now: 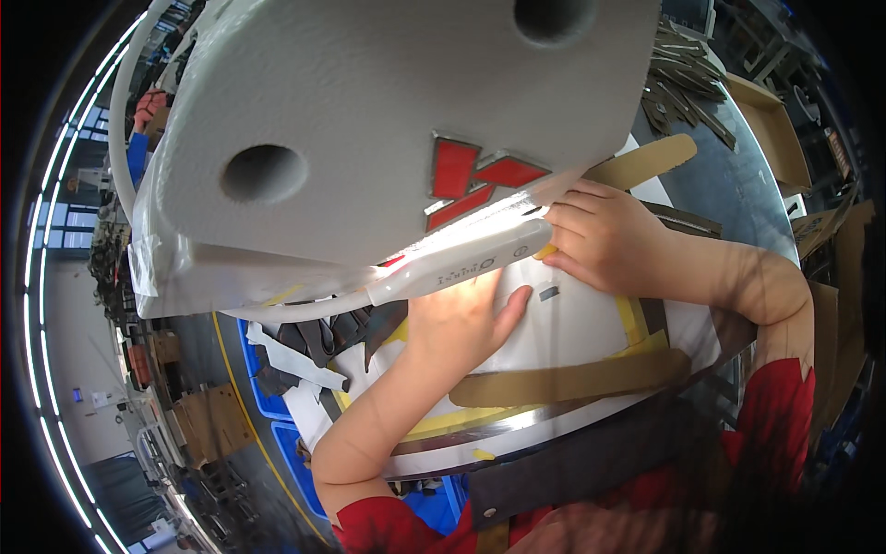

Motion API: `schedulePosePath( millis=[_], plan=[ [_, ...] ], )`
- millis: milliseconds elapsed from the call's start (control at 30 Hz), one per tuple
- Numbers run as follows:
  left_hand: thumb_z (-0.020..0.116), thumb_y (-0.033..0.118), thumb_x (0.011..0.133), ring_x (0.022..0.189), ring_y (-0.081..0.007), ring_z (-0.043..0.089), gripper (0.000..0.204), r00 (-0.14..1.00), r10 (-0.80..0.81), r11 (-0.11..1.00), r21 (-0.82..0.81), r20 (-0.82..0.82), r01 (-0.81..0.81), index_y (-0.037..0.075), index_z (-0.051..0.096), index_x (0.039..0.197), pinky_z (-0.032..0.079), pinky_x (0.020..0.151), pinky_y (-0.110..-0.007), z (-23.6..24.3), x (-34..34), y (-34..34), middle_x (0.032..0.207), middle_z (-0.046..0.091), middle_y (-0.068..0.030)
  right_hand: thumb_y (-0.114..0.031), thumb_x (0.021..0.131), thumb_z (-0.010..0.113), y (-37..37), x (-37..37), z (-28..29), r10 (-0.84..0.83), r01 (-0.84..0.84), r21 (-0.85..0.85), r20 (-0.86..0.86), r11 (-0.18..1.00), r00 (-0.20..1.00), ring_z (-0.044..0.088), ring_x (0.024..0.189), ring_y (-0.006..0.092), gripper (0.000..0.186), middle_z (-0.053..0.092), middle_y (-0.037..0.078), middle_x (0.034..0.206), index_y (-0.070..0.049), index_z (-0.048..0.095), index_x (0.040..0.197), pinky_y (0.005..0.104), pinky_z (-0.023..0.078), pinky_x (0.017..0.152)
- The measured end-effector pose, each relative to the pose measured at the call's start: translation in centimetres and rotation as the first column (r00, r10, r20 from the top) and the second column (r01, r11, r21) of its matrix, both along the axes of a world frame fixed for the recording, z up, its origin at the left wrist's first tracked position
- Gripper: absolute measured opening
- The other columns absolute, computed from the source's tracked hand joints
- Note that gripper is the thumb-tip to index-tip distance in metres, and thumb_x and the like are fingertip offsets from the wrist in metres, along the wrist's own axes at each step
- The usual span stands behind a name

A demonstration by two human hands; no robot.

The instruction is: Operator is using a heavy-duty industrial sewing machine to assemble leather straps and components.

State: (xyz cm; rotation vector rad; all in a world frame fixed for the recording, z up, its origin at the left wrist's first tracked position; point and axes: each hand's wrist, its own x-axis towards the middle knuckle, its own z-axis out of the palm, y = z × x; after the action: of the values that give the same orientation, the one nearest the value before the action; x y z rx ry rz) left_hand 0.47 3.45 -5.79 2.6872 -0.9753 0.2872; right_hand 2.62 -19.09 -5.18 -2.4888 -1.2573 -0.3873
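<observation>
A large white machine head, apparently a sewing machine (369,120), fills the upper middle and hides the spot below it. Along its lower edge runs a slim white lamp (480,263), lit. My left hand (457,323) lies palm down on the white work surface (563,337), thumb spread; its fingertips are under the lamp. To the right of the lamp, my right hand (595,235) has curled fingers, with a small yellow piece (546,251) between thumb and fingers. A brown strip (646,163) lies beyond the right hand. Another brown strip (572,379) lies nearer me.
Dark strips (688,83) are heaped at the back right beside an open cardboard box (771,129). Black and grey scraps (323,342) lie left of my left forearm, above blue bins (268,397). Yellow tape (637,323) marks the work surface.
</observation>
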Motion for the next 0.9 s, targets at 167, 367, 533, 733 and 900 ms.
schedulePosePath(
  millis=[167, 367, 533, 733, 900],
  plan=[
    [0.070, 0.034, 0.072, 0.105, -0.0278, 0.056, 0.051, 1.000, -0.004, 1.000, -0.015, 0.013, 0.004, 0.009, 0.061, 0.116, 0.043, 0.086, -0.042, 0.3, 0.0, -0.2, 0.114, 0.060, -0.0114, -0.020, 0.077, 0.068, 0.1, 0.0, 0.5, -0.007, 0.007, -0.020, -0.020, 1.000, 1.000, 0.057, 0.108, 0.0250, 0.041, 0.060, 0.015, 0.115, 0.004, 0.059, 0.108, 0.0387, 0.039, 0.098],
    [0.069, 0.035, 0.073, 0.103, -0.0274, 0.057, 0.051, 1.000, 0.004, 1.000, -0.017, 0.026, -0.003, 0.009, 0.061, 0.116, 0.043, 0.085, -0.042, 0.3, 0.0, -0.3, 0.113, 0.060, -0.0110, -0.020, 0.076, 0.069, 0.0, 0.0, 0.4, -0.007, 0.007, -0.018, -0.007, 1.000, 1.000, 0.057, 0.107, 0.0240, 0.039, 0.060, 0.014, 0.115, 0.002, 0.060, 0.107, 0.0393, 0.038, 0.099],
    [0.069, 0.035, 0.073, 0.101, -0.0274, 0.057, 0.050, 0.999, 0.008, 1.000, 0.002, 0.035, -0.009, 0.009, 0.062, 0.115, 0.044, 0.084, -0.042, 0.3, 0.0, -0.2, 0.111, 0.061, -0.0108, -0.022, 0.078, 0.067, 0.1, 0.0, 0.5, -0.008, 0.009, -0.046, 0.020, 0.999, 1.000, 0.057, 0.107, 0.0228, 0.036, 0.061, 0.013, 0.115, 0.001, 0.061, 0.105, 0.0403, 0.037, 0.101],
    [0.071, 0.030, 0.074, 0.089, -0.0297, 0.061, 0.040, 0.997, 0.016, 0.995, -0.100, 0.077, -0.008, 0.007, 0.065, 0.106, 0.048, 0.077, -0.039, 0.0, 0.9, -0.1, 0.099, 0.064, -0.0108, -0.024, 0.081, 0.066, 0.0, 1.1, 0.7, -0.041, 0.044, -0.068, 0.048, 0.997, 0.998, 0.057, 0.107, 0.0210, 0.033, 0.062, 0.009, 0.115, -0.003, 0.063, 0.106, 0.0409, 0.035, 0.103],
    [0.070, 0.029, 0.076, 0.083, -0.0317, 0.062, 0.034, 1.000, 0.030, 0.983, -0.179, -0.010, -0.031, 0.005, 0.066, 0.100, 0.049, 0.076, -0.038, 0.3, 1.6, -0.3, 0.090, 0.065, -0.0120, -0.023, 0.082, 0.065, 0.0, 1.5, 1.0, -0.085, 0.087, -0.083, 0.019, 0.993, 0.996, 0.056, 0.108, 0.0202, 0.030, 0.063, 0.007, 0.114, -0.006, 0.063, 0.107, 0.0408, 0.035, 0.104]
  ],
)
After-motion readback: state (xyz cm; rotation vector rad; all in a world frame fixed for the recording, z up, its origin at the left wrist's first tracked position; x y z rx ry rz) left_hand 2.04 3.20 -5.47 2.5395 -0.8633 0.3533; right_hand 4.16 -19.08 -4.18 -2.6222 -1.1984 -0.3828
